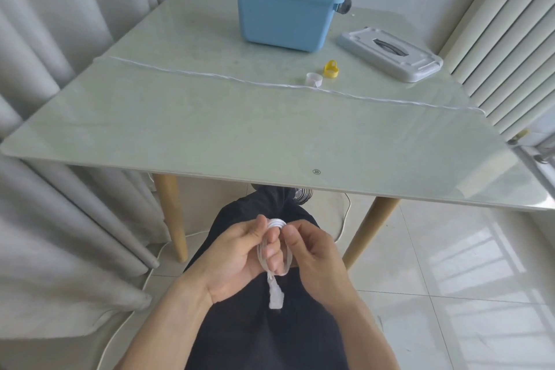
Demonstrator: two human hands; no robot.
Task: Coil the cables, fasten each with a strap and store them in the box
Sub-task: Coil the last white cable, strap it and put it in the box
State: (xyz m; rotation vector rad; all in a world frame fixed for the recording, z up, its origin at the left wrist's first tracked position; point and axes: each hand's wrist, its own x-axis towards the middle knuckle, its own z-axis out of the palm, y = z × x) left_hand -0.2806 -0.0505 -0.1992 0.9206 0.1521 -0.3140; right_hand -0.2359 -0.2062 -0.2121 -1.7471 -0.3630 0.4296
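both hands, left [232,261] and right [315,261], gripping a coiled white cable [274,245] over the lap, below the counter [210,135] edge.

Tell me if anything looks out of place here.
Nothing looks damaged or spilled. One long white cable lies uncoiled across the pale green glass table, and the grey box lid sits off the blue plastic box.

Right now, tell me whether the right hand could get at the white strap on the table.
Probably not at once: the right hand is pinching the coiled cable over the lap; the white strap lies unobstructed far across the table.
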